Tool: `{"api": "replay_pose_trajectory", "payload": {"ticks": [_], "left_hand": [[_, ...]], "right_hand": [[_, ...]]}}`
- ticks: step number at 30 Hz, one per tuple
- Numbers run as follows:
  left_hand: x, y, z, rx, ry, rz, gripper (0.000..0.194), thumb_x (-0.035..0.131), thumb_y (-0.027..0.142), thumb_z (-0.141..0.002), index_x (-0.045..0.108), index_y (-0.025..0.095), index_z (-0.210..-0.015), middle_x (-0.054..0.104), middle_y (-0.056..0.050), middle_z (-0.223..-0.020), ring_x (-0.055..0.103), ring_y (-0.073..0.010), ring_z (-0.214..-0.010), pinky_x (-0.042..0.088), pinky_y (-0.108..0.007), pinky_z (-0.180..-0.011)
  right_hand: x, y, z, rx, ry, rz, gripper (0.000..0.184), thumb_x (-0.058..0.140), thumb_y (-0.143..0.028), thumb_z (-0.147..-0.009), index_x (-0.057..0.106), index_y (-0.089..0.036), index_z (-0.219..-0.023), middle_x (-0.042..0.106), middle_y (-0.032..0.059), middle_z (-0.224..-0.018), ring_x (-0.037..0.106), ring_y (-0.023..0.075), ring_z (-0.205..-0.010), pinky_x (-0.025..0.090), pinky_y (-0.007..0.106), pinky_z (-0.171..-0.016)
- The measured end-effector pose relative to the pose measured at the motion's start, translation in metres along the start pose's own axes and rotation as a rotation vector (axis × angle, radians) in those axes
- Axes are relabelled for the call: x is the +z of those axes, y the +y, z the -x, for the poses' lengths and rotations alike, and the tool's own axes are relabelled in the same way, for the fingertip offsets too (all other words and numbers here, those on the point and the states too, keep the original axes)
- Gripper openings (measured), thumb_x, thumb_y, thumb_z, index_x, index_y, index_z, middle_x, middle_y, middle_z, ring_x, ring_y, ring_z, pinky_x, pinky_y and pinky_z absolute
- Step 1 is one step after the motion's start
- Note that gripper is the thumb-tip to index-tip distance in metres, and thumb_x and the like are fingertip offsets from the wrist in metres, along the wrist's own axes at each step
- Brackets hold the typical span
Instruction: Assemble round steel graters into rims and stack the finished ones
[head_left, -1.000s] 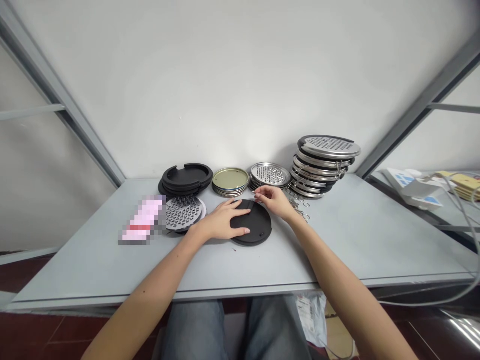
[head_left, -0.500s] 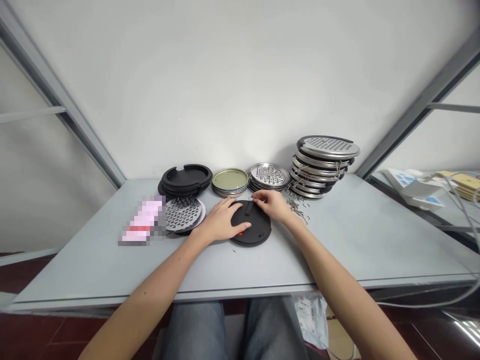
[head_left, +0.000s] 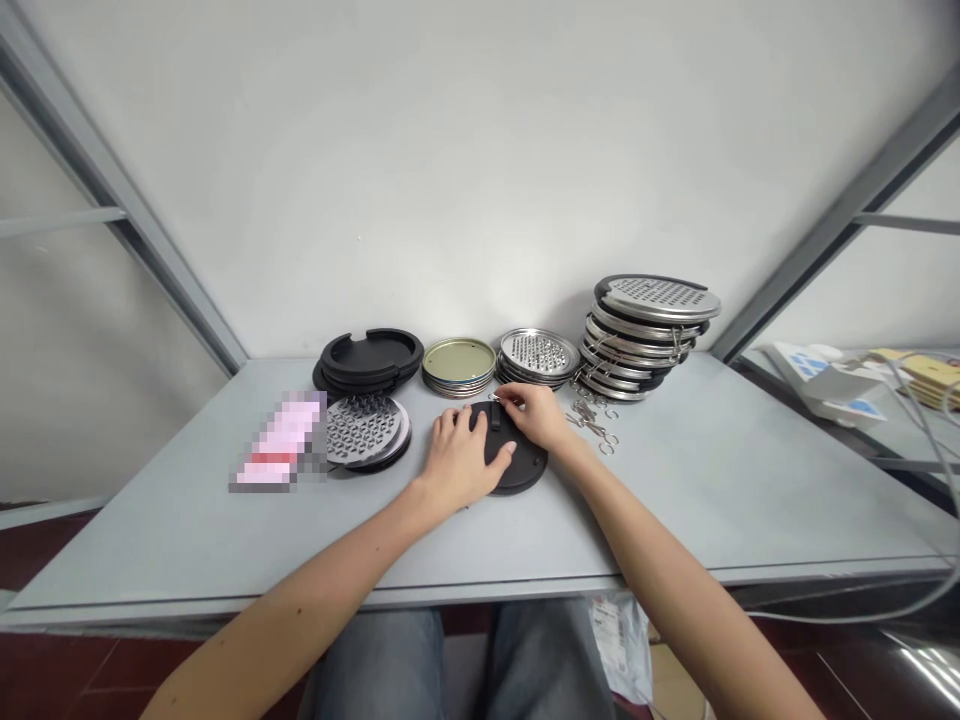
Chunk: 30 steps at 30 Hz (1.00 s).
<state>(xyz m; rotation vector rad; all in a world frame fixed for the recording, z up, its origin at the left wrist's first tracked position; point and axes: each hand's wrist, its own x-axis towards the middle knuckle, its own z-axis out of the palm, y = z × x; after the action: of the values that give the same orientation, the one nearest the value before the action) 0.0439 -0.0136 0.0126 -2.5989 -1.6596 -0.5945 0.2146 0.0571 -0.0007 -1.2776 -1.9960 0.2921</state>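
On the table in front of me lies a black round disc (head_left: 521,470) with a slot near its far edge. My left hand (head_left: 463,455) lies over the disc's left side, fingers spread and thumb stretched across the surface. At the far edge by the slot, my right hand (head_left: 536,412) is closed in a pinch on a small metal ring (head_left: 493,398), mostly hidden by the fingertips. Loose metal rings with pins (head_left: 592,415) lie just right of that hand. Left of my left hand, a perforated metal grater plate (head_left: 364,430) tops a low pile.
Along the wall stand stacked black trays (head_left: 371,355), gold-coloured lids (head_left: 459,360), grater plates (head_left: 538,350) and a tall leaning stack of assembled graters (head_left: 652,335). A blurred pink item (head_left: 281,440) lies at left. White boxes (head_left: 832,385) sit beyond the right frame.
My left hand has slid slightly right and nearer, covering more of the disc's left side. My right hand has shifted a little left at the slot, still pinching.
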Motion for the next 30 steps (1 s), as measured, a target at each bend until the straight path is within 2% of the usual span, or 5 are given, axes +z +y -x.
{"api": "replay_pose_trajectory", "payload": {"ticks": [7, 13, 20, 23, 30], "left_hand": [[-0.004, -0.015, -0.001, 0.089, 0.041, 0.079, 0.058, 0.046, 0.057, -0.087, 0.057, 0.012, -0.121, 0.053, -0.018, -0.127, 0.040, -0.0364, -0.127, 0.031, -0.053, -0.107], [0.004, -0.035, -0.020, 0.028, 0.208, 0.261, 0.031, 0.050, 0.025, -0.088, 0.058, 0.015, -0.117, 0.063, -0.010, -0.112, 0.055, -0.0246, -0.110, 0.044, -0.040, -0.098], [0.010, -0.039, -0.035, 0.070, 0.184, 0.362, 0.021, 0.053, 0.021, -0.086, 0.066, 0.016, -0.102, 0.067, -0.007, -0.104, 0.060, -0.0222, -0.103, 0.046, -0.036, -0.096], [0.006, -0.036, -0.032, 0.094, 0.095, 0.389, 0.037, 0.056, 0.033, -0.085, 0.059, 0.014, -0.117, 0.063, -0.011, -0.119, 0.057, -0.0244, -0.114, 0.044, -0.038, -0.101], [-0.003, -0.037, -0.013, 0.195, -0.216, 0.390, 0.100, 0.062, 0.059, -0.076, 0.011, 0.015, -0.150, 0.023, -0.016, -0.155, 0.028, -0.0297, -0.141, 0.030, -0.043, -0.113]], "right_hand": [[-0.001, -0.003, 0.001, -0.075, 0.027, -0.033, 0.022, 0.054, -0.010, -0.081, 0.071, -0.019, -0.094, 0.073, 0.0057, -0.094, 0.067, 0.0197, -0.087, 0.050, 0.031, -0.081], [-0.006, -0.004, 0.000, -0.153, -0.066, -0.052, 0.022, 0.053, -0.013, -0.085, 0.072, -0.019, -0.095, 0.071, 0.0068, -0.092, 0.065, 0.0182, -0.083, 0.049, 0.029, -0.076], [-0.008, -0.001, 0.003, -0.142, -0.096, -0.021, 0.030, 0.050, -0.011, -0.086, 0.071, -0.018, -0.105, 0.071, 0.0086, -0.098, 0.065, 0.0191, -0.086, 0.050, 0.030, -0.077], [-0.008, -0.001, 0.004, -0.091, -0.077, -0.027, 0.029, 0.053, -0.011, -0.083, 0.071, -0.020, -0.104, 0.073, 0.0071, -0.096, 0.067, 0.0195, -0.086, 0.050, 0.031, -0.079], [-0.011, -0.003, 0.004, -0.073, -0.040, -0.002, 0.016, 0.057, -0.010, -0.079, 0.069, -0.019, -0.086, 0.072, 0.0044, -0.090, 0.066, 0.0200, -0.088, 0.047, 0.031, -0.083]]}}
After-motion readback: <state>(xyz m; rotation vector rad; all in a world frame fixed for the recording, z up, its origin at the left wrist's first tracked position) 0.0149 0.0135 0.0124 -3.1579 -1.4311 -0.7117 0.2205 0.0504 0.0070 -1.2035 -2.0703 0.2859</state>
